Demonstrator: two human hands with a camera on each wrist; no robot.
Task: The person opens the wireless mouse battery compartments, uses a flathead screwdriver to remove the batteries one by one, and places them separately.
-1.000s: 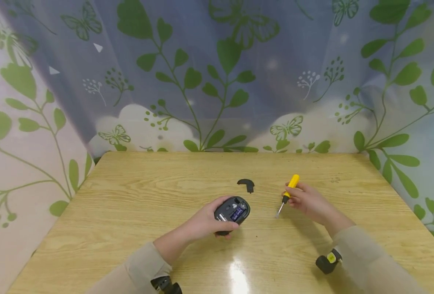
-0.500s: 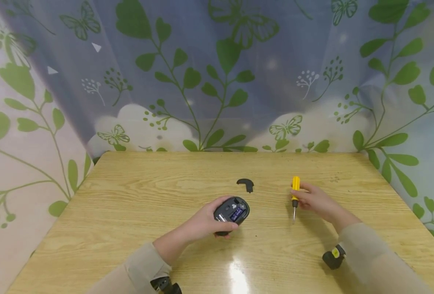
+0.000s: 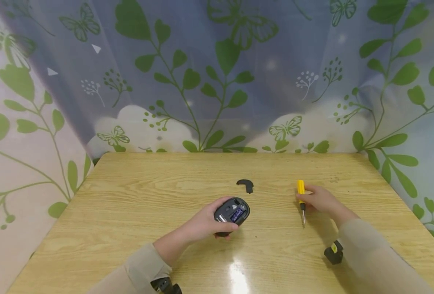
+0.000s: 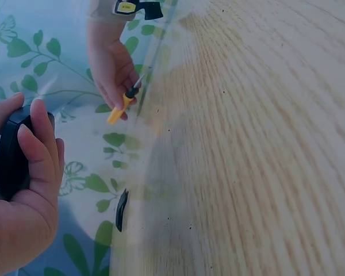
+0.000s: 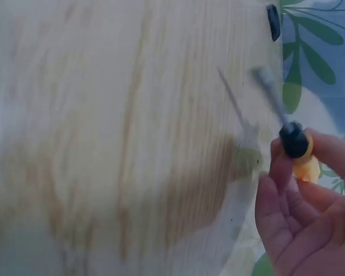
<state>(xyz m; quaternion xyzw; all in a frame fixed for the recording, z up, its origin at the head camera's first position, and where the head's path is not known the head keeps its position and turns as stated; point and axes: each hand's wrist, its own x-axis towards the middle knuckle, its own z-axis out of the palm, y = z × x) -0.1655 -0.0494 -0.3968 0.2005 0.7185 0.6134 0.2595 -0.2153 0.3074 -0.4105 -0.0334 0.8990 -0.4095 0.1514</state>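
My left hand (image 3: 206, 220) grips a black computer mouse (image 3: 227, 213), its underside turned up. The battery bay is uncovered and a purple-blue battery (image 3: 238, 213) lies in it. In the left wrist view the mouse (image 4: 12, 155) shows edge-on between thumb and fingers. My right hand (image 3: 321, 200) pinches a screwdriver (image 3: 300, 192) by its yellow handle, the metal shaft pointing down toward the near side. The right wrist view shows its flat tip (image 5: 261, 75) somewhat blurred. Beyond the mouse, a black hooked battery cover (image 3: 247, 185) lies on the table.
The wooden table (image 3: 147, 179) runs back to a curtain (image 3: 217, 81) printed with leaves and butterflies, with more curtain at both sides. Wrist cameras (image 3: 333, 253) are strapped at both sleeves. A few tiny dark specks show on the tabletop.
My right hand has moved right, away from the mouse, and the screwdriver has swung from a leftward slant to nearly upright, its tip now slightly right. The left hand and mouse stay put.
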